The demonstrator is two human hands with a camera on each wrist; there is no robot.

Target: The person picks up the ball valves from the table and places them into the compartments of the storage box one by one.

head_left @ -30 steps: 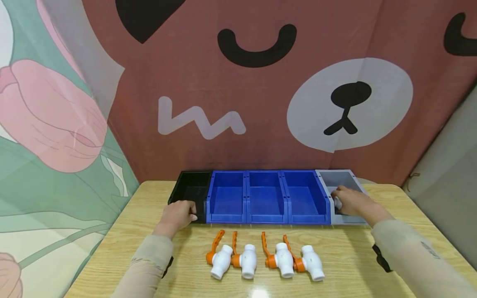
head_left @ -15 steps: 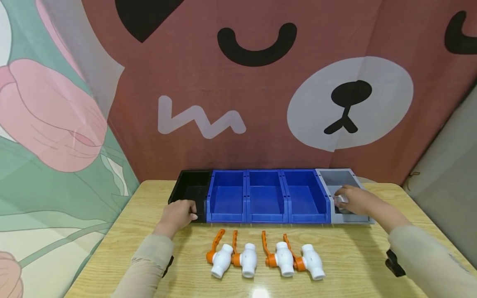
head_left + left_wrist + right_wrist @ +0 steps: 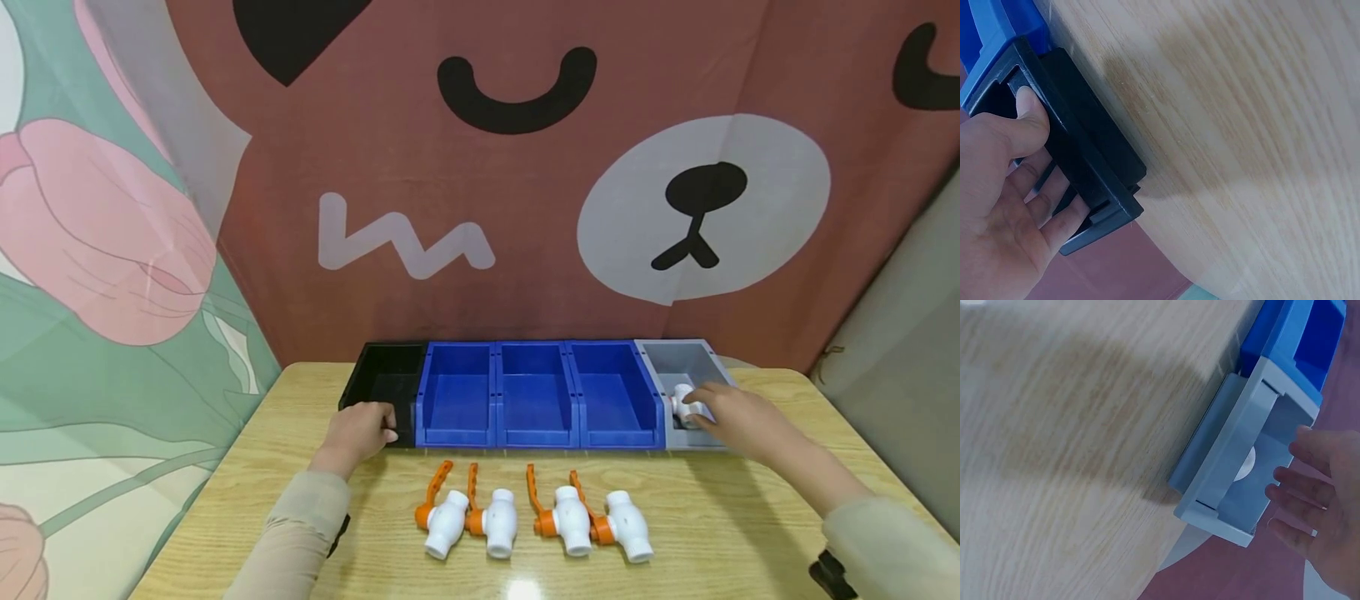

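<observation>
Now a white valve (image 3: 684,402) is seen lying inside the grey bin (image 3: 701,358), at the three o'clock end of the bin row. Half a second ago it was enclosed by the right hand (image 3: 738,421); that hand has since been drawn back toward five o'clock, its fingers (image 3: 1300,490) spread and relaxed just beside the valve, nothing pinched. A release is therefore judged to have been made. The black bin (image 3: 382,371), at the nine o'clock end, is gripped at its front wall by the left hand (image 3: 360,429), thumb (image 3: 1029,103) hooked over the rim, unchanged. Four orange-handled valves (image 3: 532,521) are left in a row on the table (image 3: 225,500), at six o'clock from the three blue bins (image 3: 536,392).
</observation>
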